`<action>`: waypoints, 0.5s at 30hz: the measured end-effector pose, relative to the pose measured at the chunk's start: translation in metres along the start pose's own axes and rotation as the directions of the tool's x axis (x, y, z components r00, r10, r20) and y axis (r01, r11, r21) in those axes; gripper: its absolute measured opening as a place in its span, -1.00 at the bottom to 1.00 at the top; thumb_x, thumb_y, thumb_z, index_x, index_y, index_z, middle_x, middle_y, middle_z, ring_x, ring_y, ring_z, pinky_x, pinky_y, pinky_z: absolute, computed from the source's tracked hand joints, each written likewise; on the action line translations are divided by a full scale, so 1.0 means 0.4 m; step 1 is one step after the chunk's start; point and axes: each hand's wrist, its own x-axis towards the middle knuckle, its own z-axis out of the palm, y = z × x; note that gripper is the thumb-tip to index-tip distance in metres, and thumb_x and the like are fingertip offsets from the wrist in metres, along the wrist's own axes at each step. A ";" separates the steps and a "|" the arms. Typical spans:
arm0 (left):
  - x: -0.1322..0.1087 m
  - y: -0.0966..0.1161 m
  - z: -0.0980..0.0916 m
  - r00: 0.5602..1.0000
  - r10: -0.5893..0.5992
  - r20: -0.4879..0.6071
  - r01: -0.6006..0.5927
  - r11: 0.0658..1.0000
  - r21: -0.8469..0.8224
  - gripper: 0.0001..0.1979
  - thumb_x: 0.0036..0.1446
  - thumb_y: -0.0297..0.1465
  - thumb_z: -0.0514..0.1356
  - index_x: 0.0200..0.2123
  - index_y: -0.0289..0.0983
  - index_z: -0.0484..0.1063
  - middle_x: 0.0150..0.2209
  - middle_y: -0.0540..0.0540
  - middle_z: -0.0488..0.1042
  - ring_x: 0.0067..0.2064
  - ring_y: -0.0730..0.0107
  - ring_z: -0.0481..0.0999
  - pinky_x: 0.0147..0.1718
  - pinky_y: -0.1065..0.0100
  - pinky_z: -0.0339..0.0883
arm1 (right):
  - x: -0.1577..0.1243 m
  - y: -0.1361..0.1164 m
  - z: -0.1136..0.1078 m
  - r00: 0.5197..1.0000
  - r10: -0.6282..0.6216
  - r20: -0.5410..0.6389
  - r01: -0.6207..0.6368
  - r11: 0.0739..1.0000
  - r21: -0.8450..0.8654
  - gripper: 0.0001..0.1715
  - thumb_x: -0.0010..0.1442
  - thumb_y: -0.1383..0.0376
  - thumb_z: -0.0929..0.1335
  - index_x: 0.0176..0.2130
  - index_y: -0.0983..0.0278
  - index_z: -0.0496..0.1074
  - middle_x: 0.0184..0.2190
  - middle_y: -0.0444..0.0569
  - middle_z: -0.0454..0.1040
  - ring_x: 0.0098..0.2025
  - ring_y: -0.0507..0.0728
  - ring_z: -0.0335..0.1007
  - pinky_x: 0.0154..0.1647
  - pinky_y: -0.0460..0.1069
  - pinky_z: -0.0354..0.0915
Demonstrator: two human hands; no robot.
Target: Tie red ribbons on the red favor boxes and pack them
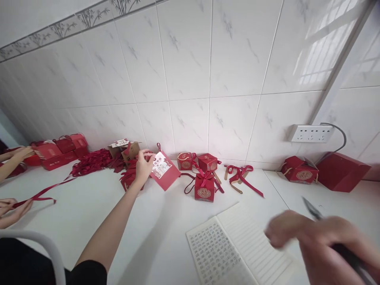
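My left hand (144, 166) reaches forward and pinches a red card (166, 177) by its upper left edge. A white printed panel covers the card's upper part, and a dark red cord loop shows above it. Under this hand stands a red gift box (127, 183), partly hidden. Blurred by motion, my right hand (329, 241) is closed around a dark pen (315, 211) with a pointed grey tip, raised right of an open notebook (218, 247). Handwriting fills the notebook's left page; the right page is ruled.
Small red gift boxes (204, 193) and loose ribbons (242, 177) stand along the tiled wall, near a ribbon heap (92, 162) and cardboard box (130, 152). More red boxes (299, 170) are right, below a socket strip (311, 133). Another person's hands (16, 209) hold ribbon left.
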 end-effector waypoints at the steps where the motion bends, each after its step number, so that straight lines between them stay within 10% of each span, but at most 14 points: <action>1: -0.019 0.037 -0.026 0.998 0.047 0.030 -0.046 0.998 -0.035 -0.61 0.12 -0.42 0.15 0.03 -0.27 0.17 -0.20 -0.09 0.52 -0.06 0.32 0.48 -0.08 0.32 0.34 | 0.011 -0.023 0.027 0.999 -0.002 0.053 0.004 0.999 -0.035 -0.74 0.19 0.04 0.28 -0.41 0.13 0.33 -0.48 -0.01 0.46 -0.42 0.24 0.43 -0.48 0.08 0.32; 7: -0.208 0.283 -0.105 0.861 0.381 0.336 -0.270 0.903 -0.334 -0.58 0.09 -0.33 0.21 0.03 -0.19 0.24 -0.34 0.01 0.54 -0.23 0.37 0.54 -0.27 0.38 0.40 | 0.054 -0.008 0.150 0.953 0.024 0.303 0.017 0.991 -0.132 -0.66 0.15 0.07 0.35 -0.19 0.18 0.21 -0.05 0.08 0.39 -0.05 0.25 0.36 -0.13 0.10 0.30; 15: -0.306 0.425 -0.131 0.600 0.536 0.594 -0.255 0.832 -0.492 -0.66 0.10 -0.22 0.19 -0.07 -0.21 0.37 -0.26 -0.05 0.52 -0.15 0.33 0.51 -0.25 0.36 0.44 | 0.061 0.019 0.069 0.883 0.186 0.431 -0.250 0.963 0.097 -0.58 0.10 0.15 0.39 -0.43 0.20 0.04 -0.50 -0.21 0.14 -0.52 0.00 0.09 -0.56 -0.10 0.11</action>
